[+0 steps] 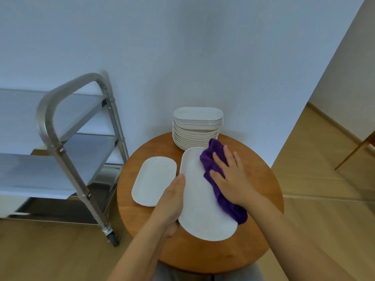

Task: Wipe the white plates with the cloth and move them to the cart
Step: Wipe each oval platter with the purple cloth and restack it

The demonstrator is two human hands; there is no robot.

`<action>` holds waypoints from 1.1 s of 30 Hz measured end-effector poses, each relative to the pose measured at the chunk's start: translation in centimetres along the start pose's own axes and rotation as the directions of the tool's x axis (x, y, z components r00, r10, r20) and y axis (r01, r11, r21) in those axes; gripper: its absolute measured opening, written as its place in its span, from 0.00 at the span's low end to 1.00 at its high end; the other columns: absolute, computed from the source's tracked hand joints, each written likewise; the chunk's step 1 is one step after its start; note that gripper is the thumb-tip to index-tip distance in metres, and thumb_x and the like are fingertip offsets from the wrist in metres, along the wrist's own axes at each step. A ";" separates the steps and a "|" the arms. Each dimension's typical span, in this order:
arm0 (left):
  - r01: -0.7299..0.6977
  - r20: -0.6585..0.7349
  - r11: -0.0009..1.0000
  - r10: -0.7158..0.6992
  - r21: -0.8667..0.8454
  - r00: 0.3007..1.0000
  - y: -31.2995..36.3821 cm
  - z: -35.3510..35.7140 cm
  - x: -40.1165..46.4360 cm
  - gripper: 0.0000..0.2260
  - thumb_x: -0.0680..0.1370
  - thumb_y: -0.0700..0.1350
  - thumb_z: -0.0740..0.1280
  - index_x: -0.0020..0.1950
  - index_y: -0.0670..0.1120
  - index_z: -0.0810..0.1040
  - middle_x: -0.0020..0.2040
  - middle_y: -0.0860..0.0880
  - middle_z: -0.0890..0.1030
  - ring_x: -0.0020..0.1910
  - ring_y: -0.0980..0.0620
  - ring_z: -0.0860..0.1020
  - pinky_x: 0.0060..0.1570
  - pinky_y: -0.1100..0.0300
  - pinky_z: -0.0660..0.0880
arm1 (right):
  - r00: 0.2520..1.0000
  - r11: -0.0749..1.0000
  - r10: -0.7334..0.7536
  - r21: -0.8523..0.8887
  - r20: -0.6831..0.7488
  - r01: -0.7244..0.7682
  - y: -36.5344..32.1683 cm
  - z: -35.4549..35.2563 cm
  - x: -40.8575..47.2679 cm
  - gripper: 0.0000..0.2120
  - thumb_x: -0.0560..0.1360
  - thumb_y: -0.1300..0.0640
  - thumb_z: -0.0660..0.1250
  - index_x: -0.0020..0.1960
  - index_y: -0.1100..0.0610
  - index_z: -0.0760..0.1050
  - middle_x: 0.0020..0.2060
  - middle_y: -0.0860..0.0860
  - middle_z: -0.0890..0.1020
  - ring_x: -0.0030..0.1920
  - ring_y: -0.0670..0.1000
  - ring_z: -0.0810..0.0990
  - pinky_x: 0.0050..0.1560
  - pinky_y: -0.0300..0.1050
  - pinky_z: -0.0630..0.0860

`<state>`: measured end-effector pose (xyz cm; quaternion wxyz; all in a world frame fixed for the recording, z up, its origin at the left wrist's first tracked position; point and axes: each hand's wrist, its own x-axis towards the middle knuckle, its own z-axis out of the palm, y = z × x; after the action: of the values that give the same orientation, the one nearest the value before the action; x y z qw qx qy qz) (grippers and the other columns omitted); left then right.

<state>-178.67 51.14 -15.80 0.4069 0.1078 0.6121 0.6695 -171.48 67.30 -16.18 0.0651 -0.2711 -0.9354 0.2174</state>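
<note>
A long white oval plate [199, 201] is held tilted above the round wooden table [261, 226]. My left hand [172, 201] grips its left edge, thumb on top and fingers under the rim. My right hand [231, 177] lies flat with straight fingers on a purple cloth [211, 161], pressing it against the plate's right side. A smaller white plate [154, 180] lies flat on the table to the left. At the table's far edge stands a tall stack of white plates [197, 127].
A steel cart [60, 138] with shelves and a tubular handle stands to the left of the table, one caster [111, 237] on the wooden floor. A white wall rises behind. A wooden furniture leg [355, 153] shows at the far right.
</note>
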 end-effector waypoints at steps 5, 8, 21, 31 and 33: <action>-0.020 -0.020 0.999 0.021 0.038 1.000 0.1 0.1 -0.1 0.14 0.79 0.59 0.55 0.60 0.56 0.73 0.53 0.47 0.81 0.52 0.47 0.81 0.52 0.48 0.79 | 0.987 0.983 0.106 -0.137 -0.122 -0.122 -3.0 1.0 2.0 0.28 0.81 0.41 0.45 0.77 0.46 0.41 0.77 0.51 0.40 0.76 0.56 0.37 0.73 0.58 0.42; -0.058 0.004 0.993 0.058 0.104 0.998 -0.3 0.5 -0.2 0.20 0.79 0.59 0.52 0.69 0.56 0.68 0.61 0.48 0.78 0.59 0.49 0.77 0.61 0.49 0.74 | 0.991 0.991 0.077 -0.101 -0.108 -0.088 -5.5 2.3 2.2 0.28 0.80 0.40 0.41 0.77 0.46 0.38 0.77 0.49 0.39 0.76 0.55 0.35 0.71 0.62 0.36; 0.007 -0.344 0.999 -0.018 -0.034 0.939 -0.2 0.8 0.5 0.23 0.82 0.55 0.46 0.76 0.52 0.48 0.76 0.45 0.59 0.67 0.53 0.69 0.65 0.52 0.68 | 0.949 0.949 -0.270 0.210 0.162 0.235 -8.0 4.0 -3.1 0.25 0.82 0.45 0.40 0.77 0.46 0.44 0.77 0.40 0.47 0.75 0.40 0.38 0.72 0.49 0.32; 0.052 -0.217 0.988 -0.083 -0.143 0.973 1.2 -1.1 1.7 0.11 0.80 0.56 0.57 0.50 0.50 0.72 0.47 0.46 0.80 0.49 0.45 0.79 0.47 0.51 0.78 | 0.831 0.790 -0.553 -0.282 0.053 0.544 -4.2 3.2 -7.1 0.30 0.67 0.56 0.76 0.67 0.53 0.72 0.68 0.49 0.73 0.69 0.52 0.70 0.66 0.54 0.70; 0.036 -0.180 0.989 -0.062 -0.146 0.982 1.3 -1.5 2.2 0.11 0.81 0.55 0.56 0.47 0.51 0.73 0.44 0.47 0.82 0.46 0.45 0.80 0.41 0.53 0.78 | 0.760 0.766 -0.629 -0.300 -0.162 0.569 -3.6 3.6 -7.6 0.22 0.58 0.59 0.82 0.50 0.54 0.83 0.52 0.49 0.84 0.54 0.51 0.82 0.52 0.48 0.79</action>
<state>-181.60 51.61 -15.74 0.3717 0.0010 0.6001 0.7083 -167.64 59.12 -17.86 0.2183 0.0133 -0.9751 0.0376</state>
